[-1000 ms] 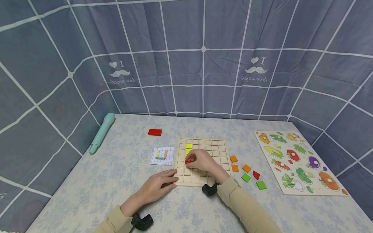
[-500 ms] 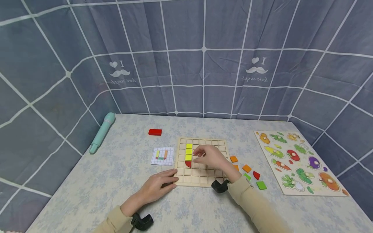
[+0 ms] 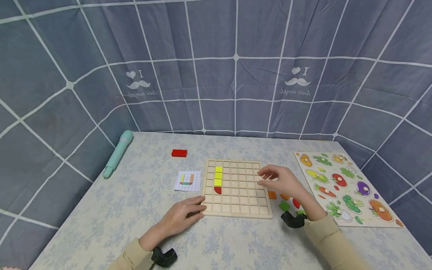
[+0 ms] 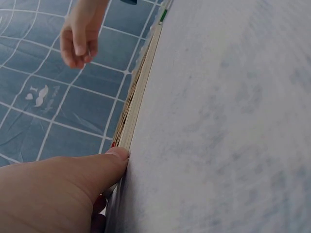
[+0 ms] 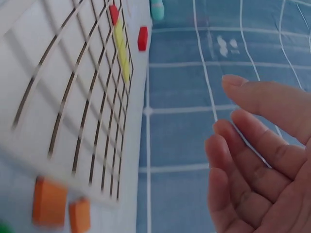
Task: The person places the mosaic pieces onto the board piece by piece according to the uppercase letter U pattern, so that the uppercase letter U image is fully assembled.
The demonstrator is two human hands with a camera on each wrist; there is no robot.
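Observation:
A wooden grid board [image 3: 243,204] lies flat on the table. In its left part stands a column of yellow square tiles [image 3: 218,175], with a red rounded tile [image 3: 218,190] directly below them. My left hand [image 3: 179,217] rests at the board's lower left edge, fingers extended and thumb touching the rim. Over the board's right edge hovers my right hand [image 3: 281,182], fingers loosely bent with nothing between them. Beneath it lie orange tiles [image 5: 49,203], a green tile [image 3: 284,206] and a red tile [image 3: 296,203], partly hidden by the hand and wrist.
Left of the board lies a pattern card [image 3: 188,181] with a coloured U shape. A red block [image 3: 179,153] sits behind it. A teal microphone [image 3: 118,153] lies at the far left, and a vegetable puzzle board [image 3: 320,183] at the right.
My right hand has let go of the red rounded tile, which stays on the board under the yellow ones. The hand has moved right toward the loose tiles. My left hand keeps its place.

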